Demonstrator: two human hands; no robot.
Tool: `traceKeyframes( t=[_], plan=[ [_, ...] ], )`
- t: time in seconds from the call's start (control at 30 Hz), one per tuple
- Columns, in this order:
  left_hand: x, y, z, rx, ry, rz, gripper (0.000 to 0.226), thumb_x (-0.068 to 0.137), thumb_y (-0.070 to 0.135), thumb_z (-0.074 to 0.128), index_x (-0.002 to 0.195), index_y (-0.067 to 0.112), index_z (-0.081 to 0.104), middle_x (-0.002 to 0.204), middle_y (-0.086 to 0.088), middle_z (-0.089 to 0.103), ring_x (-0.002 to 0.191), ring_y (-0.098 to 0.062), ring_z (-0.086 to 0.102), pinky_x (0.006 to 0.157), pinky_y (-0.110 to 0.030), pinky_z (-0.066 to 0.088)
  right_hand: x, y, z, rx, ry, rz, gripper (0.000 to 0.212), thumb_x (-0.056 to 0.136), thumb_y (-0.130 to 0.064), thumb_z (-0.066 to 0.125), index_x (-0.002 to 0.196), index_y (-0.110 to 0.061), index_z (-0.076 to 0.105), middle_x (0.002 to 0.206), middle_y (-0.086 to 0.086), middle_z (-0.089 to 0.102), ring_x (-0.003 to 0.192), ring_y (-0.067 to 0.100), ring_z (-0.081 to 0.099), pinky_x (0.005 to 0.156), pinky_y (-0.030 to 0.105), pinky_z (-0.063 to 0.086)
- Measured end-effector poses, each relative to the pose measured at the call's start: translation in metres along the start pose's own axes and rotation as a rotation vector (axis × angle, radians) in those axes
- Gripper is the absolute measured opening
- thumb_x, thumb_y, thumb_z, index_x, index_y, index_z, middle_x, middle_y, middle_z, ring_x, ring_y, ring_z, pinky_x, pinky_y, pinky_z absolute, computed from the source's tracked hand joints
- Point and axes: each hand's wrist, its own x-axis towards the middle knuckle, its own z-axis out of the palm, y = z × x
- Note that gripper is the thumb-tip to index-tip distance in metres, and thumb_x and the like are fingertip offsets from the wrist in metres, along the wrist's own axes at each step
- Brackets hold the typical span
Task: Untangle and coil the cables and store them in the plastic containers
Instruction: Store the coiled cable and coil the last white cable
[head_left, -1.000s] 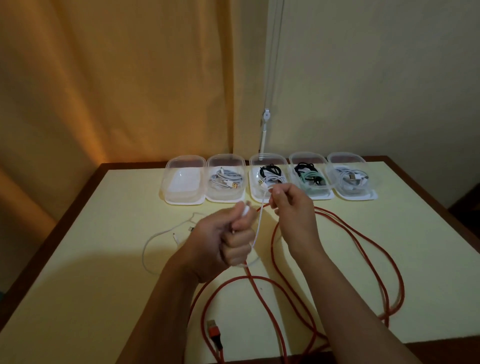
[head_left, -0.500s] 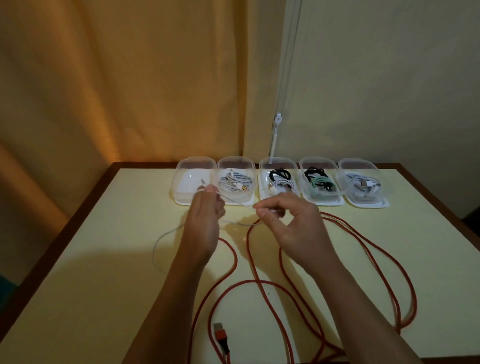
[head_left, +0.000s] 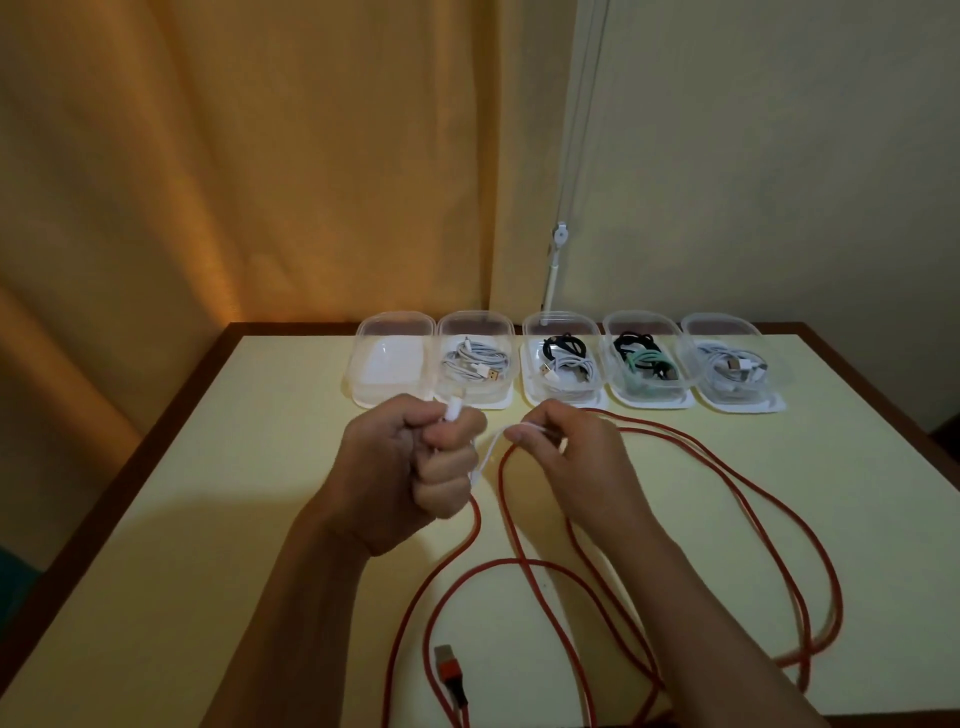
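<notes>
Five clear containers stand in a row at the far edge of the table (head_left: 156, 519), each on a white lid. Taking the middle container (head_left: 563, 364) as the mark: it holds a black cable and a white one coiled together. The container just left of it (head_left: 475, 358) holds a coiled white cable with a gold plug. The leftmost container (head_left: 395, 358) holds no cable that can be seen. Just right of the middle one, a container (head_left: 644, 361) holds black and mint-green cables. The rightmost container (head_left: 727, 364) holds a white cable.

Nearer than the middle container, above the table, both hands work a thin white cable (head_left: 485, 457). The left hand (head_left: 415, 467) is clenched round it, a white plug end poking out of the top of the fist. The right hand (head_left: 566, 462) pinches the same cable between thumb and fingertips; the strand sags between the two hands.

A long red cable (head_left: 737, 499) lies in loose loops on the table, nearer than and right of the middle container, its plug (head_left: 449, 670) near the table's near edge.
</notes>
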Motion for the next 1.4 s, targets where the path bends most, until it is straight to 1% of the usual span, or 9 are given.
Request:
traceKeyframes(
  t=[0.27,0.53,0.6,0.7,0.8,0.93,1.03,1.27,1.4],
  plan=[
    [0.024,-0.029,0.006,0.863,0.541,-0.371,0.037,0.102,0.013,0.034,0.065,0.016,0.038,0.057,0.003,0.032,0.047,-0.008,0.026,0.043,-0.018,0.022,0.003,-0.007,-0.007,0.017,0.215,-0.311,0.007,0.083,-0.028,0.077,0.082,-0.021,0.074,0.080,-0.012,0.065,0.084,0.010,0.058,0.080,0.035,0.048],
    [0.043,-0.026,-0.009,0.575,0.947,0.416,0.044,0.106,0.024,0.028,0.069,0.017,0.050,0.063,-0.004,0.054,0.064,-0.019,0.049,0.062,-0.027,0.042,-0.002,-0.009,0.000,-0.033,0.035,-0.225,0.008,0.092,-0.035,0.066,0.085,-0.036,0.069,0.080,-0.019,0.062,0.089,0.005,0.055,0.083,0.037,0.047],
    [0.040,-0.027,0.003,0.452,0.867,0.572,0.040,0.105,0.022,0.027,0.076,0.021,0.054,0.074,-0.008,0.060,0.078,-0.026,0.059,0.078,-0.033,0.048,-0.003,-0.008,0.009,-0.086,-0.057,-0.197,0.013,0.095,-0.037,0.062,0.086,-0.036,0.071,0.078,-0.020,0.060,0.089,0.008,0.053,0.079,0.033,0.042],
    [0.034,-0.022,0.018,0.191,0.591,0.673,0.035,0.101,0.016,0.022,0.072,0.016,0.041,0.057,-0.003,0.040,0.052,-0.019,0.041,0.057,-0.030,0.040,-0.004,-0.003,0.017,-0.164,-0.159,-0.216,0.020,0.099,-0.038,0.058,0.089,-0.031,0.074,0.080,-0.015,0.066,0.089,0.011,0.052,0.081,0.032,0.036],
    [0.019,-0.009,0.023,0.003,0.312,0.594,0.033,0.094,0.021,0.030,0.061,0.021,0.037,0.048,0.006,0.021,0.042,-0.011,0.014,0.043,-0.026,0.018,-0.001,0.007,0.016,-0.183,-0.141,-0.218,0.021,0.099,-0.033,0.058,0.088,-0.025,0.074,0.084,-0.016,0.068,0.086,0.008,0.054,0.085,0.034,0.038],
    [0.010,-0.006,0.011,-0.124,-0.120,0.189,0.026,0.093,0.024,0.043,0.070,0.020,0.033,0.053,0.006,0.027,0.043,-0.012,0.023,0.044,-0.025,0.017,0.003,0.010,0.008,-0.105,0.017,-0.182,0.015,0.098,-0.032,0.059,0.085,-0.036,0.064,0.084,-0.020,0.065,0.091,0.009,0.057,0.090,0.041,0.045],
    [0.010,-0.009,0.008,-0.041,-0.173,-0.033,0.027,0.093,0.028,0.044,0.071,0.018,0.032,0.055,0.006,0.027,0.043,-0.009,0.022,0.040,-0.022,0.011,0.005,0.004,0.000,-0.025,0.172,-0.233,0.011,0.093,-0.025,0.058,0.088,-0.033,0.064,0.090,-0.019,0.064,0.095,0.006,0.057,0.088,0.033,0.046],
    [0.028,-0.031,0.009,0.618,0.325,-0.403,0.044,0.104,0.039,0.023,0.069,0.015,0.035,0.048,0.009,0.028,0.041,-0.003,0.020,0.038,-0.013,0.018,0.005,0.004,-0.010,-0.005,0.263,-0.358,0.014,0.090,-0.028,0.066,0.097,-0.022,0.077,0.097,-0.014,0.068,0.104,0.002,0.057,0.094,0.023,0.042],
    [0.029,-0.040,0.001,0.941,0.670,-0.192,0.080,0.067,0.098,0.018,0.064,0.024,0.048,0.052,0.012,0.039,0.046,-0.008,0.032,0.051,-0.028,0.027,0.005,0.004,-0.011,-0.025,0.282,-0.347,0.011,0.086,-0.018,0.074,0.095,-0.024,0.078,0.092,-0.010,0.069,0.099,0.006,0.058,0.090,0.027,0.045]
  ],
)
